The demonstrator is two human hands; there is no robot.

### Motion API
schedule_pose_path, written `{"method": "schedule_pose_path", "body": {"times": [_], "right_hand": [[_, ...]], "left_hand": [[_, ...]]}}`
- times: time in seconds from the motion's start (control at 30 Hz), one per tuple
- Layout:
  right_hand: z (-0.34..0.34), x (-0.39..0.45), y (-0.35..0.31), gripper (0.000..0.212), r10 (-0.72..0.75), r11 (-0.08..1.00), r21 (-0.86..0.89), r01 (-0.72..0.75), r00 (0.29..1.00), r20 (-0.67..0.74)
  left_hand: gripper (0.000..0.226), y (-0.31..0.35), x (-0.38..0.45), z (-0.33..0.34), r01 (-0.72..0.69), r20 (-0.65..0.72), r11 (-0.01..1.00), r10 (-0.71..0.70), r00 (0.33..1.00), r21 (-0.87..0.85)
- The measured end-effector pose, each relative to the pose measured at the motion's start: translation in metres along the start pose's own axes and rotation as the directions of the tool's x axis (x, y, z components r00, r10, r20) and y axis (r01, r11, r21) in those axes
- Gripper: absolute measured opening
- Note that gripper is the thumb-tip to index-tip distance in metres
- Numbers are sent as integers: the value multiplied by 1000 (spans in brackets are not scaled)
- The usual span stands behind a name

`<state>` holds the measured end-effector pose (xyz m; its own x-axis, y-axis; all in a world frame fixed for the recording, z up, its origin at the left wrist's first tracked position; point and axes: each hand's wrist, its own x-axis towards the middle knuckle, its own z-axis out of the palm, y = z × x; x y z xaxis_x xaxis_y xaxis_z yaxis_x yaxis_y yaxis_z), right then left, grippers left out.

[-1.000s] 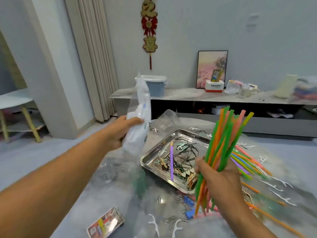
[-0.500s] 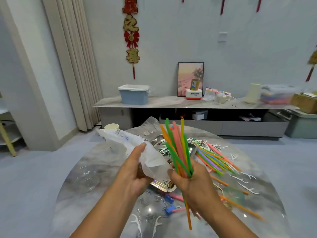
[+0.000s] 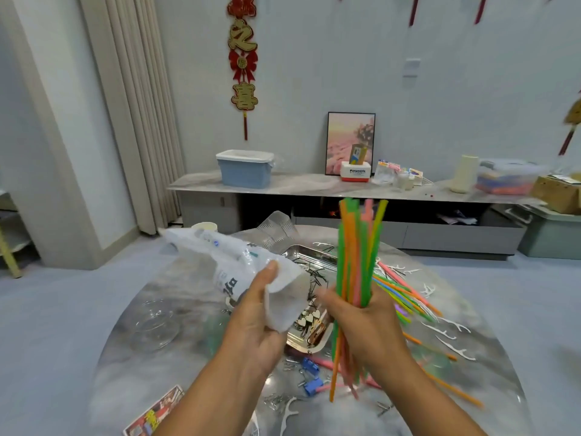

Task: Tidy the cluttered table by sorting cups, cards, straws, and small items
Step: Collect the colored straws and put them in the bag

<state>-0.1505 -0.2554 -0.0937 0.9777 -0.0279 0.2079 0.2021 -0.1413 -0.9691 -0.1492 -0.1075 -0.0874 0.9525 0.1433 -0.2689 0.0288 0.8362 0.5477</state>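
We hold a crumpled, translucent white plastic bag with dark print (image 3: 239,265) in our left hand (image 3: 254,322), thumb pressed over its nearer edge and fingers curled beneath it, so the bag stretches up and away to the left above the table. Our right hand (image 3: 361,322) is closed in a fist around a bundle of green, orange and pink plastic drinking straws (image 3: 358,247), gripped near their lower third; the bundle stands nearly upright, its tops fanning slightly and its lower ends poking out below the fist. Both hands hover above the round, grey marbled table (image 3: 195,297), close to each other but apart.

Under the hands lies a shiny rectangular metal tray (image 3: 309,339) holding small wooden hearts and thin dark pins. To the right of the tray, more loose coloured straws (image 3: 405,294) lie spread across the tabletop, with white floss picks (image 3: 452,338) scattered near them. Near the front edge sit blue binder clips (image 3: 311,385), and a printed card packet (image 3: 154,416) rests at the lower left. A clear plastic cup (image 3: 157,322) lies on the table's left side, and a clear measuring cup (image 3: 278,228) stands beyond the tray, partly behind the bag.
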Motion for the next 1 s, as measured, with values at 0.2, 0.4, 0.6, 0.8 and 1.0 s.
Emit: {"method": "schedule_pose_path", "body": {"times": [0.2,0.4,0.6,0.8,1.0], "right_hand": [[1,22,-16,27,279,658,730,-187,960,-6],[12,28,-15,23,326,365,897,-250,937,128],[21,29,-4,39,311,337,927,-163,949,54],[27,34,2,37,308,371,925,-83,951,-38],[28,41,6,12,342,343,938,-51,937,-74]], "left_hand": [[40,6,10,-9,-174,-133,982,164,977,-75],[55,-14,-4,-7,-112,-160,989,97,982,-93],[41,-29,-15,-2,-22,-113,988,4,994,-155],[31,-24,-20,1,-13,-217,977,-34,976,-214],[34,-23,-25,3,-30,-239,965,-35,970,-260]]}}
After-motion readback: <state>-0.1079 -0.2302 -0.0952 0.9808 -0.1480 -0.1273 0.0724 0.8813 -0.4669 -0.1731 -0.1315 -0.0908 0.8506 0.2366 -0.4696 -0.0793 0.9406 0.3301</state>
